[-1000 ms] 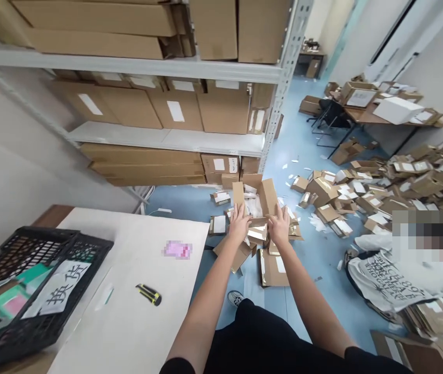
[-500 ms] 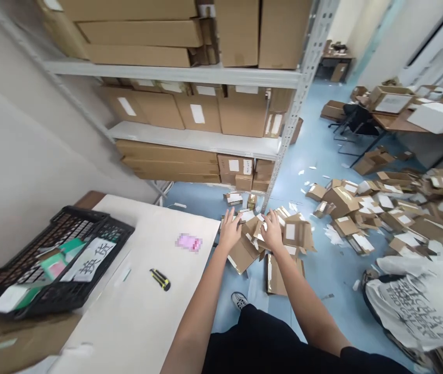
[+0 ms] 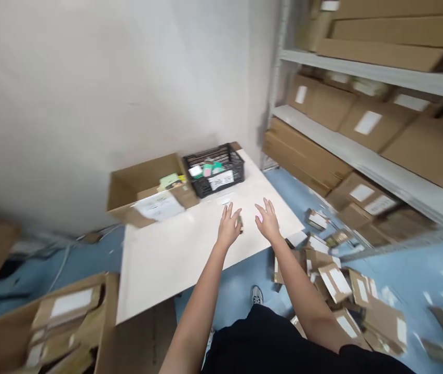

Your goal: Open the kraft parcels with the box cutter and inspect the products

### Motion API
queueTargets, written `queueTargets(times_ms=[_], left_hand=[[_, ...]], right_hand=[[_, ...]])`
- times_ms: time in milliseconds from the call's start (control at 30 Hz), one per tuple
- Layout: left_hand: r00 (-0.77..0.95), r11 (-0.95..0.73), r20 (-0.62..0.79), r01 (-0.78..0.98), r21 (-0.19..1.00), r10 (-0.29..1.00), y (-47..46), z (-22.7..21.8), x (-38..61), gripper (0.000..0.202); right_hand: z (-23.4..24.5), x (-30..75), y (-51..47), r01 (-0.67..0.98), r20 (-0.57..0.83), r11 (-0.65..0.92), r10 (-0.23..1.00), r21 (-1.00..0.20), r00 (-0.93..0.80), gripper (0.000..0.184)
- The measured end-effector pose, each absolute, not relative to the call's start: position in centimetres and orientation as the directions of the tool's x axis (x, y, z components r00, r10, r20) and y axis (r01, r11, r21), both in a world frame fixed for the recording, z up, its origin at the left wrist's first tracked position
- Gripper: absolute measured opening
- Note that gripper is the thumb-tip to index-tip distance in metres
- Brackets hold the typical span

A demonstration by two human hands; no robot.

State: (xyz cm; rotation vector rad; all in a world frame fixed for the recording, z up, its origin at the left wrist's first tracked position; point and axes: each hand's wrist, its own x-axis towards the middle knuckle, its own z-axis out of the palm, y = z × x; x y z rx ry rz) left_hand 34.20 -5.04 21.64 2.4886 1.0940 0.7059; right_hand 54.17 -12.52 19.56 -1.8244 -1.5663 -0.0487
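Over the white table both of my hands reach forward with nothing in them. My left hand has its fingers spread, and partly behind it shows the utility knife, mostly hidden. To its right is my right hand, fingers apart too, covering most of the small pink item that lies on the tabletop. Beyond the hands stands a black plastic crate with green and white packets and a paper sign on its front. Beside it is an open cardboard box with light green packets inside.
A metal shelf rack full of cartons stands at the right. Opened cardboard boxes and paper scraps litter the blue floor. At lower left, a large carton holds smaller boxes. A pale wall rises behind the table.
My view has swung left, from the shelf and littered floor to the table and wall. Both hands, still spread and holding nothing, are now over the tabletop.
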Motion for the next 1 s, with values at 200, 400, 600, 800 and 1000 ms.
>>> queueTargets(times_ms=[200, 400, 600, 800, 1000], left_hand=[[0.238, -0.345, 0.269, 0.803, 0.486, 0.933, -6.3, 22.2, 13.8, 0.056], [-0.146, 0.008, 0.233, 0.863, 0.505, 0.961, -12.8, 21.3, -7.4, 0.059], [-0.472, 0.333, 0.191, 0.805, 0.491, 0.861, -23.0, 19.4, -23.7, 0.058], [-0.707, 0.563, 0.134, 0.65, 0.511, 0.694, -30.5, 17.1, -33.3, 0.059], [-0.827, 0.697, 0.032, 0.494, 0.521, 0.562, -32.0, 14.1, -37.9, 0.061]], right_hand=[[20.3, 34.8, -5.2, 0.819, 0.436, 0.323, 0.894, -0.475, -0.1, 0.056], [19.9, 12.3, -4.2, 0.65, 0.375, 0.61, 0.792, -0.453, -0.482, 0.062], [19.1, -6.7, -7.8, 0.446, 0.312, 0.766, 0.612, -0.463, -0.727, 0.062], [18.2, -19.4, -10.2, 0.281, 0.265, 0.842, 0.433, -0.462, -0.862, 0.07], [16.6, -27.8, -9.5, 0.144, 0.232, 0.863, 0.285, -0.485, -0.93, 0.07]])
